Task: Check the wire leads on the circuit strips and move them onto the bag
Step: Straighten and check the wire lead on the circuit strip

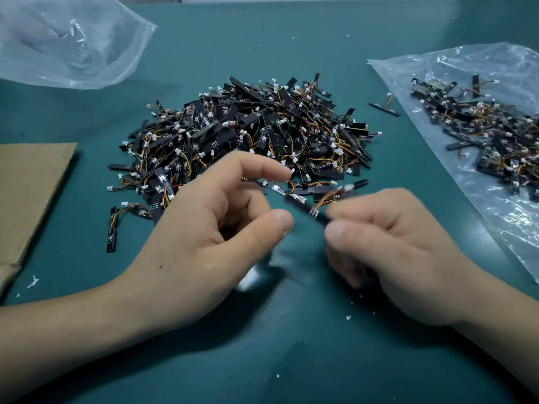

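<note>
Closest in, left hand [204, 228] hovering above the table's [262, 354] near middle, thumb and forefinger spread apart, gripping nothing visible. Free, most likely, to tug at a lead. Just beside it, right hand [393, 252], blurred, thumb and forefinger clamped on the near end of one circuit strip [304, 208]. Angled up toward the pile, probably to bring the orange-and-yellow wire lead [325, 199] and its white plug to the eye. Judged as mid-check, not yet moved across.

Beyond both hands, heaped at mid-table, unchecked circuit strips [248, 135] in a big tangle, within easy reach of either hand. Off toward the right edge, flat clear bag [431, 80], carrying a smaller heap of strips [481, 132]. Presumably the passed ones, parked on the holding hand's side for a short carry.

One stray strip [383, 107] between pile and bag, off the plastic. Far left corner: second clear bag [73, 39], crumpled. Left edge: brown cardboard [29, 193]. Smeared pale something under the left palm, too blurred to name.
</note>
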Demonstrator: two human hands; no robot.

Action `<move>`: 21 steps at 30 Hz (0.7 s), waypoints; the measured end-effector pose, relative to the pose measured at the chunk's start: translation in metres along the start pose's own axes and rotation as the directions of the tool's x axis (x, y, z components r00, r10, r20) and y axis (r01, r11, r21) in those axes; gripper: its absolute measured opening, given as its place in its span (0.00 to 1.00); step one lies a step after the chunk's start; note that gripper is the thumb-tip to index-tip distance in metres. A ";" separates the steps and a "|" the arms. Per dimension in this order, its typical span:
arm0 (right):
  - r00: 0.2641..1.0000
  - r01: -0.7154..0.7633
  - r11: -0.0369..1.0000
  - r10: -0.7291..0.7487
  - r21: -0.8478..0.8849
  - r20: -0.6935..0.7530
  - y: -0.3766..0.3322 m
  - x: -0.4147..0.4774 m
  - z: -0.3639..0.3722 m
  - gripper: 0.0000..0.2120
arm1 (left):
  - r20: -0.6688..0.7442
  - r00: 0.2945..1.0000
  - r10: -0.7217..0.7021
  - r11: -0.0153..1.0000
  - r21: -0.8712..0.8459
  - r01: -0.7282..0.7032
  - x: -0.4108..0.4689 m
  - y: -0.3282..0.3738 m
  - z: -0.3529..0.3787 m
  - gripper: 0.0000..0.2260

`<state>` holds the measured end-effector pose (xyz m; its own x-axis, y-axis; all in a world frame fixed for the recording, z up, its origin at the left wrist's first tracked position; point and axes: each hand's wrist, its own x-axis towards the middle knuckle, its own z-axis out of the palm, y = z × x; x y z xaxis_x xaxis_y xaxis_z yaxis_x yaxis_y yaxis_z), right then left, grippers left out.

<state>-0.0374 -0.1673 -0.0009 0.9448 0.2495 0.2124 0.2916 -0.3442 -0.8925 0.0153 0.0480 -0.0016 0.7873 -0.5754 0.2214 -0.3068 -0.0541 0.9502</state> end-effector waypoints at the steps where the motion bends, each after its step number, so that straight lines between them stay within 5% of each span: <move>1: 0.993 0.013 0.994 0.001 0.112 -0.118 0.000 0.001 -0.001 0.17 | -0.001 1.000 -0.001 1.000 -0.005 0.001 0.000 0.000 0.000 0.11; 3: 0.944 0.053 0.939 0.064 0.339 -0.325 0.002 0.005 -0.004 0.08 | 0.004 1.000 -0.002 0.999 0.033 0.002 0.000 0.001 0.000 0.06; 5: 0.924 0.023 0.913 0.136 0.407 -0.357 0.004 0.007 -0.007 0.10 | 0.021 1.000 -0.003 0.996 0.093 0.001 -0.001 0.001 0.001 0.02; 9: 0.978 -0.029 0.999 0.033 0.023 -0.205 0.005 0.001 0.002 0.06 | 0.065 0.997 0.037 0.969 0.241 -0.052 -0.002 0.004 0.003 0.03; 12: 0.994 0.038 0.949 -0.068 -0.312 -0.086 0.001 -0.002 0.011 0.05 | 0.101 0.993 0.064 0.953 0.290 -0.091 -0.003 0.007 0.002 0.02; 17: 0.946 -0.135 0.859 -0.037 -0.495 -0.323 0.006 -0.001 0.009 0.08 | 0.072 0.996 0.046 0.956 0.284 -0.065 -0.003 0.006 0.002 0.03; 21: 0.951 -0.250 0.723 0.060 -0.644 -0.302 0.009 0.002 0.011 0.10 | 0.092 0.995 0.043 0.950 0.303 -0.070 -0.004 0.006 0.003 0.03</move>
<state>-0.0347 -0.1603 -0.0126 0.9615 -0.0563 0.2689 0.0712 -0.8943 -0.4418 0.0092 0.0474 0.0024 0.7206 -0.6500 0.2413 -0.5086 -0.2591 0.8211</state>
